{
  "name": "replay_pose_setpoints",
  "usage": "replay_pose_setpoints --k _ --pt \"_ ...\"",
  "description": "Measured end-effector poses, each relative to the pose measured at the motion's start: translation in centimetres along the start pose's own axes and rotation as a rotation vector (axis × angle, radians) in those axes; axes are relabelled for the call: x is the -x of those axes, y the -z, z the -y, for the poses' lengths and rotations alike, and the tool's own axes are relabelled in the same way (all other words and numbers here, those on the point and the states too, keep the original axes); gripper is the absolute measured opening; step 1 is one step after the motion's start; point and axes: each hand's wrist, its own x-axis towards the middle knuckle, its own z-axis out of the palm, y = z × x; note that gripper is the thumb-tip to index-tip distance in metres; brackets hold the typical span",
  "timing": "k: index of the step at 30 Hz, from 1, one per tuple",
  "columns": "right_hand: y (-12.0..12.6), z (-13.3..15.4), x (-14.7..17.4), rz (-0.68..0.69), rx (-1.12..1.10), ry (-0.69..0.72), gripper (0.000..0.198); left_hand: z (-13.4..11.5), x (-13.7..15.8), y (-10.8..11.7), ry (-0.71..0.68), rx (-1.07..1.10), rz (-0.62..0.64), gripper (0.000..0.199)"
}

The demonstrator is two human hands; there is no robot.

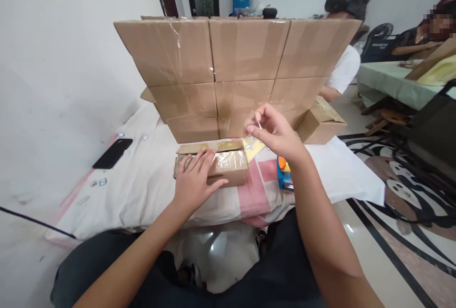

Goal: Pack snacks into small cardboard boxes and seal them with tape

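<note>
Low brown rectangular cardboard box [231,178] lies on the pale cloth [142,189], long axis left to right; the nearer left hand [193,175], fingers spread, touches it; the right hand [277,132] hangs past its right end, fingers curled narrow, contents unclear

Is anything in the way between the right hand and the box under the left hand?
Nothing I can see blocks the right hand from the right end of the box. The left hand rests on the box's left part, covering some of it. The blue thing lies right of the box, not between them.
</note>
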Motion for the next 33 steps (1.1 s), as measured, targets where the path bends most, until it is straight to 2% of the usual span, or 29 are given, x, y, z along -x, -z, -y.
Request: replay_pose_setpoints --k 2,6,10,13,16,20,24,28,33 --pt "-0.8 -0.6 -0.8 0.111 -0.064 -0.074 0.032 0.9 -0.4 -0.4 -0.026 -0.061 0.069 0.073" --pt "-2.0 -2.1 -1.7 0.300 0.042 -0.216 0.024 1.2 0.0 -1.0 -0.053 -0.096 0.063 0.061" --pt "-3.0 -3.6 -2.6 0.430 0.099 -0.292 0.022 1.1 0.0 -1.2 -0.064 -0.103 0.014 0.058" --pt "-4.2 -4.7 -3.2 0.437 0.171 -0.258 0.023 1.3 0.0 -1.3 -0.076 -0.106 -0.023 0.053" --pt "-5.4 -5.7 -3.6 0.386 0.234 -0.204 0.023 1.4 0.3 -1.5 -0.103 -0.107 -0.071 0.043" --pt "-6.2 -6.4 -3.5 0.356 0.231 -0.212 0.024 1.7 1.3 -1.8 -0.146 -0.129 -0.210 0.037" --pt "-6.5 -6.4 -3.3 0.371 0.256 -0.247 0.023 2.2 2.3 -1.9 -0.091 -0.141 -0.334 0.036" --pt "-6.9 -6.1 -3.1 0.411 0.295 -0.266 0.021 2.7 2.6 -1.8 -0.057 -0.142 -0.315 0.034" --pt "-7.4 -5.6 -3.0 0.401 0.445 -0.240 0.018 2.7 2.9 -1.8 -0.046 -0.065 -0.294 0.034"
